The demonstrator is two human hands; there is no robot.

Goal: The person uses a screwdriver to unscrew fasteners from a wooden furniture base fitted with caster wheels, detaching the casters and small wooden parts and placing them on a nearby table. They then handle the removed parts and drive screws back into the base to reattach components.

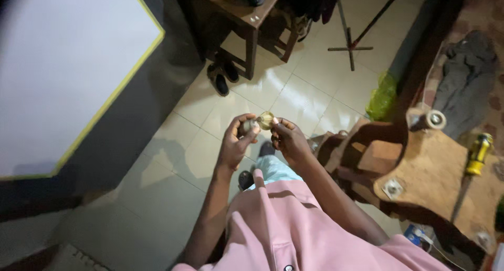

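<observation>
Above the tiled floor, both hands raised — left hand, right hand — pinching a small brass fitting

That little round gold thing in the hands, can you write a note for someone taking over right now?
Left hand: fingers closed on a small dark piece, pressed against the round gold part.
Right hand: fingertips pinch the gold part from the other side.
Both are held up together over the tiled floor, in front of the pink shirt.
Nearby: wooden workbench at the right, with a yellow tool on it.
Done or left: too small and dim to tell whether the two pieces are joined.
</observation>
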